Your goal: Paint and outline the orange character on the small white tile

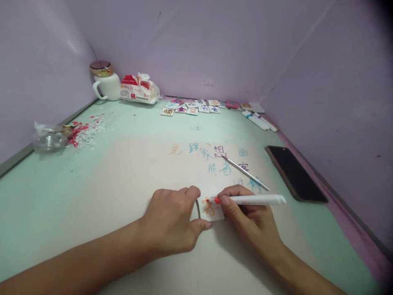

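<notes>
A small white square tile [217, 214] with an orange character drawn on it rests on the table in front of me. My left hand [176, 219] pinches the tile's left side between thumb and fingers, beside a thin dark curved strip [198, 209]. In my right hand [251, 217] is a white marker [258, 199], its red-orange tip at the upper part of the character. Just beyond, a slim silver pen-like tool [247, 173] lies diagonally among characters written on the pale surface in blue, purple and orange.
A dark phone [296, 173] lies at the right. Character tiles [192, 111] and white markers [259, 120] sit at the back. Toward the left are a white mug [110, 87], a tissue pack [139, 89], a clear plastic container [50, 138] and red and white shavings [82, 133].
</notes>
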Tool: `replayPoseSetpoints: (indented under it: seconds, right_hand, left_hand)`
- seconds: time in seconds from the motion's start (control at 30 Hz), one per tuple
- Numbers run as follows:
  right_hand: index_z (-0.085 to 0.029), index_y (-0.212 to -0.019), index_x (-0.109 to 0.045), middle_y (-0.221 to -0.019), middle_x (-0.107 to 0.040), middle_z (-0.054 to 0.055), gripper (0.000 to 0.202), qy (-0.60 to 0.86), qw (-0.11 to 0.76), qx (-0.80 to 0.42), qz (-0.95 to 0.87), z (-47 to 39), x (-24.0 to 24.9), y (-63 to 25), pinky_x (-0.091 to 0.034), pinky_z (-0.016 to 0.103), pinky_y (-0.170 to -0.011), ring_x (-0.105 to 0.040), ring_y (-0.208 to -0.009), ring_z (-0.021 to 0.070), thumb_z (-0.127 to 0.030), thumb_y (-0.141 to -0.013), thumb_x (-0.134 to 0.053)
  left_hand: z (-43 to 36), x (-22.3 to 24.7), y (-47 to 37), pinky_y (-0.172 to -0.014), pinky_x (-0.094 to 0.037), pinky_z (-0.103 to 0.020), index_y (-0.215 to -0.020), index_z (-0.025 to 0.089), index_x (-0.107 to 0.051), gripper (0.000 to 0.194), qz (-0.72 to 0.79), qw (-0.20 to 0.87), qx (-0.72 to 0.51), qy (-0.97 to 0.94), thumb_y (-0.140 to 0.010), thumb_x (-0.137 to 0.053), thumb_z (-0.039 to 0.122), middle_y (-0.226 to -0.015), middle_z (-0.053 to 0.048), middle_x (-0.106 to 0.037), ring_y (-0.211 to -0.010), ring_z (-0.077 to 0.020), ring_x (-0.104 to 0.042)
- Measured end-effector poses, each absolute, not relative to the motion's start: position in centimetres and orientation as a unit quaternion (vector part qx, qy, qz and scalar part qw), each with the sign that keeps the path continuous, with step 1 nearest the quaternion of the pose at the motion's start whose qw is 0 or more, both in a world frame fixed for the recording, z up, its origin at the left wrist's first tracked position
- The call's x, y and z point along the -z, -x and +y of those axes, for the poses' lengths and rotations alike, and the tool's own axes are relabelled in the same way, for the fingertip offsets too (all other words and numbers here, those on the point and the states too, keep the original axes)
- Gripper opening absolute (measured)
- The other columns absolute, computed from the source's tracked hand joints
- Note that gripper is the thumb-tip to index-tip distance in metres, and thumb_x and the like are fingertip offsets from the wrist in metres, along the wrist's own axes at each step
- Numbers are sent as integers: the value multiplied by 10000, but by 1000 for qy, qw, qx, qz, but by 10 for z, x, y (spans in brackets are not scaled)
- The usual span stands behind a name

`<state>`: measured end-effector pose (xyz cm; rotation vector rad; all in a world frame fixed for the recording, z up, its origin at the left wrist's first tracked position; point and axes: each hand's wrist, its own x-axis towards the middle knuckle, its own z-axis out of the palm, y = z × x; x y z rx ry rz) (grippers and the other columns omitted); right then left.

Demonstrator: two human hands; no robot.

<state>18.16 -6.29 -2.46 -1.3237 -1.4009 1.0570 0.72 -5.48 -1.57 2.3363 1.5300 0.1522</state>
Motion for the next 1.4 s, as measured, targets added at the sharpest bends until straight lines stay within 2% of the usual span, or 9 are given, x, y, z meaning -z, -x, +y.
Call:
replayPoseSetpoints:
  seconds: [0.47,1.0,1.23,1.4]
  right_hand:
    - [-205,-726,-595,-471,-414,-73,185,560,448,-419,-557,-61,26,-185,-228,238,-406,-348,-429,87,-353,-835,-579]
    - [-194,-711,-569,-437,-442,-65,231,567,425,-406,-577,-57,25,-191,-269,230,-395,-375,-401,96,-380,-847,-554]
    - [-193,-708,-570,-439,-445,-60,236,565,424,-398,-585,-57,25,-192,-285,235,-395,-385,-401,99,-379,-852,-551]
    - [-197,-719,-573,-444,-451,-62,233,562,422,-399,-590,-57,26,-192,-284,232,-396,-387,-403,96,-383,-856,-549]
  left_hand:
    - [-54,16,-7,-568,-432,-368,-969,232,-522,354,542,166,-58,-822,-755,-595,505,-807,4,-688,-685,-284,-667]
    - [-54,6,-9,-613,-434,-343,-1023,220,-529,371,550,190,-23,-813,-767,-582,483,-851,-12,-700,-727,-261,-665]
    - [-52,-2,-10,-645,-456,-383,-1045,202,-532,378,551,217,2,-806,-779,-576,467,-883,-32,-700,-770,-293,-666]
    - [-52,-2,-11,-643,-449,-354,-1041,207,-533,368,554,212,4,-805,-780,-580,461,-881,-30,-703,-762,-270,-667]
